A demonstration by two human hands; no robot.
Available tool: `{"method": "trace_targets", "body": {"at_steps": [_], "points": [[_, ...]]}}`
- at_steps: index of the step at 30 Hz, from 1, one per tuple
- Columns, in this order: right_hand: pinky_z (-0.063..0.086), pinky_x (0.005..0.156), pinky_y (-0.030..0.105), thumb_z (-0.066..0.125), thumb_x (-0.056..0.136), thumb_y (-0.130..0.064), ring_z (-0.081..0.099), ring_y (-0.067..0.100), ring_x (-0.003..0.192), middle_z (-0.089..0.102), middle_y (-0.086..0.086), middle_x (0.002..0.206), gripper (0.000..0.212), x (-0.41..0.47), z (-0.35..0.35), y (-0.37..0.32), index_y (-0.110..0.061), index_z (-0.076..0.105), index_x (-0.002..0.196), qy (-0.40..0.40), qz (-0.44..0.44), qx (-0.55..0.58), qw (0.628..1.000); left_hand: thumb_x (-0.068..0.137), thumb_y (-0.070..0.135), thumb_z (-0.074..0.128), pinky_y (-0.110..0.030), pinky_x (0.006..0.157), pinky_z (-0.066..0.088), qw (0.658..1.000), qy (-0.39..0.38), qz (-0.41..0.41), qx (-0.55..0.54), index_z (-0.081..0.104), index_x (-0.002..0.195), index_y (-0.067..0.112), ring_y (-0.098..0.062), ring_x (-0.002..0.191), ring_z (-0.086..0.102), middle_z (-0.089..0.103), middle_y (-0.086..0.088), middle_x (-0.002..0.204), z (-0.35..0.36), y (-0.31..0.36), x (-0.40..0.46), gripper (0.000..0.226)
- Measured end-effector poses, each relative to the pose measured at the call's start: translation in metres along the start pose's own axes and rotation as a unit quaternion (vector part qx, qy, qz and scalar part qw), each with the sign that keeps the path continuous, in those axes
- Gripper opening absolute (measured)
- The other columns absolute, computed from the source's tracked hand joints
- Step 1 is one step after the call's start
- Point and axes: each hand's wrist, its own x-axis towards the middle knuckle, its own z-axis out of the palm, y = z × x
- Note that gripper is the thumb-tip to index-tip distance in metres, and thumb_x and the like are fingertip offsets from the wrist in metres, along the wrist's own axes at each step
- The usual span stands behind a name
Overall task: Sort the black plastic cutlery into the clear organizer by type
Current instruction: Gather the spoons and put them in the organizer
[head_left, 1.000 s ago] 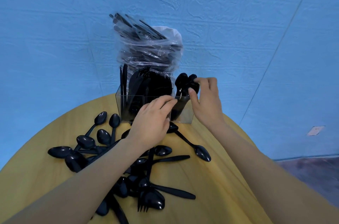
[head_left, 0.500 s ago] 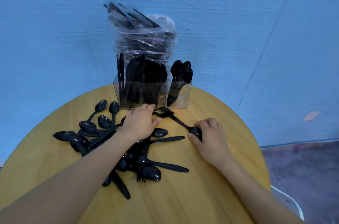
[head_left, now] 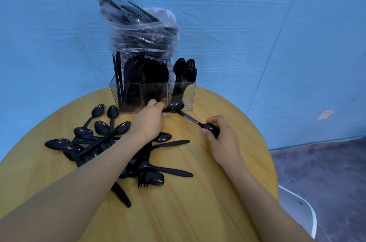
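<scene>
A clear organizer (head_left: 184, 93) stands at the far side of the round wooden table (head_left: 188, 202), with knives in its left compartment, forks in the middle and spoons on the right. My left hand (head_left: 148, 123) pinches the handle of a black spoon (head_left: 175, 106) just in front of the organizer. My right hand (head_left: 219, 138) grips the bowl of another black spoon (head_left: 191, 120), whose handle points toward the organizer. A pile of loose black spoons, forks and knives (head_left: 95, 138) lies on the left and centre of the table, partly hidden under my left forearm.
A clear plastic bag of black cutlery (head_left: 142, 31) rises behind the organizer against the blue wall. A white chair edge (head_left: 303, 210) shows past the table's right rim, above dark floor.
My right hand came down from the spoon compartment to the table and took a spoon by its bowl. My left hand moved from the pile to a spoon near the organizer.
</scene>
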Motion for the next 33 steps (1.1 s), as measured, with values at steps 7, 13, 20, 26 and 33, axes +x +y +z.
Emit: {"method": "trace_targets", "body": {"at_steps": [7,13,20,26,33], "points": [[0.039,0.071,0.009,0.071,0.083,-0.017,0.055,0.008,0.087,0.059,-0.007,0.098,0.023,-0.002,-0.004,0.001,-0.025,0.054,0.096,0.072,-0.007,0.072,0.995,0.100,0.022,0.042,-0.029,0.062,0.036,0.995,0.067,0.039,-0.069,0.051,0.106,0.008,-0.018,0.074,0.049,0.041,0.002,0.096,-0.020,0.018,-0.006,0.018],[0.041,0.070,0.015,0.073,0.081,-0.014,0.059,0.019,0.084,0.062,0.000,0.098,0.027,-0.005,-0.007,-0.008,-0.030,0.054,0.091,0.051,-0.023,0.116,0.992,0.099,0.021,0.043,-0.026,0.050,0.036,0.988,0.074,0.013,-0.132,0.053,0.089,0.010,-0.014,0.061,0.049,0.058,-0.001,0.077,-0.032,0.006,-0.032,0.017],[0.050,0.071,0.018,0.075,0.078,-0.007,0.062,0.010,0.075,0.067,0.002,0.084,0.017,-0.015,-0.008,-0.047,-0.006,0.066,0.091,0.024,-0.025,0.239,0.970,0.100,0.019,0.042,-0.010,0.052,0.038,0.979,0.082,-0.024,-0.185,0.055,0.090,0.017,-0.003,0.063,0.052,0.058,0.013,0.078,-0.045,-0.004,-0.072,0.016],[0.048,0.074,0.015,0.072,0.076,-0.002,0.064,0.006,0.080,0.071,-0.003,0.085,0.019,-0.029,0.003,-0.075,-0.017,0.072,0.088,-0.019,-0.028,0.345,0.938,0.098,0.014,0.046,-0.028,0.075,0.055,0.954,0.077,-0.095,-0.273,0.062,0.096,0.016,-0.005,0.076,0.065,0.069,0.005,0.091,-0.052,-0.020,-0.103,0.016],[0.050,0.083,0.027,0.065,0.081,0.002,0.063,0.013,0.085,0.071,-0.002,0.086,0.019,-0.037,0.011,-0.083,-0.012,0.069,0.094,-0.038,-0.048,0.393,0.917,0.096,0.007,0.049,-0.011,0.058,0.049,0.908,0.076,-0.147,-0.385,0.060,0.119,0.010,-0.004,0.071,0.065,0.070,0.003,0.090,-0.050,-0.030,-0.127,0.025]]}}
